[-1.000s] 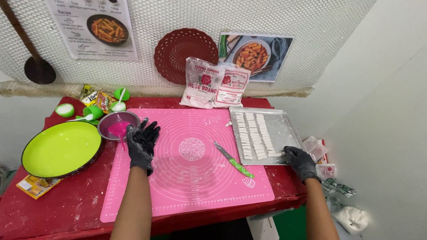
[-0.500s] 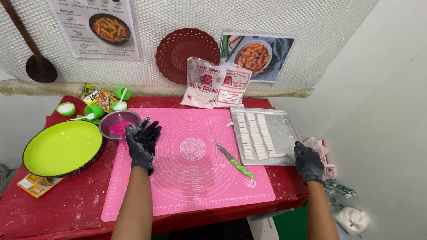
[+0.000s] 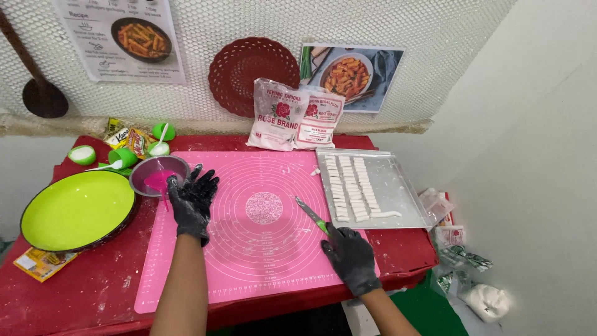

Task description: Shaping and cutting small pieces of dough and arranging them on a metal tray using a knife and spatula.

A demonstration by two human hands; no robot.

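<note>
Right hand [image 3: 349, 256], in a black glove, closed around the green handle of a knife [image 3: 313, 216], down by the near edge of the pink mat [image 3: 261, 249]. Blade pointing up and left from the grip, lying over the mat, close to the round spot in the middle. Up and to the right of this grip, a metal tray [image 3: 410, 208] with rows of small white dough pieces [image 3: 348, 186]. Behind the tray, against the wall, two flour bags [image 3: 295, 115].

Left hand [image 3: 191, 199], also in a black glove, flat with fingers spread apart, holding nothing, resting on the left edge of the mat. Just beyond its fingertips, a small metal bowl [image 3: 145, 172] with pink stuff inside. Further left of the hand, a big green plate [image 3: 74, 208]. Past the bowl, small green cups [image 3: 124, 155] with white powder and some snack packets [image 3: 127, 138]. All on a red table [image 3: 81, 292] dusted with flour. Off the table's right side, some bags [image 3: 479, 286] on the floor.
</note>
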